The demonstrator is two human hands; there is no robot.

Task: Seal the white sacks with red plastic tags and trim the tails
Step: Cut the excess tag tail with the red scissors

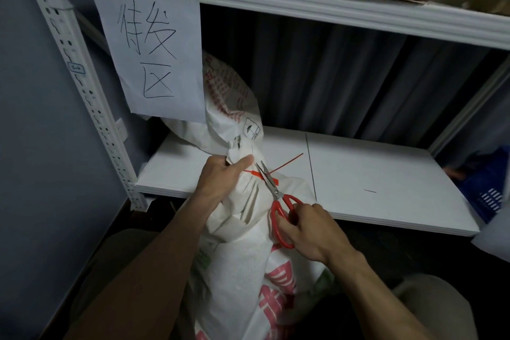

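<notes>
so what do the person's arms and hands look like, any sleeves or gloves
Both are bare: no gloves on the left hand or the right hand, and no sleeves on the forearms as far as the frame shows. No rings, watch or wristband show on the sides visible. Fingernails look short and unpainted.

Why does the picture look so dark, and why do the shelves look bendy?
Head view: the light is dim, so the space under the shelf board and around the legs falls into deep shadow. The wide lens bows the upper shelf edge and tilts the post. The middle stays fairly sharp: the scissors, the red tag and both hands, left and right; the corners go soft.
</notes>
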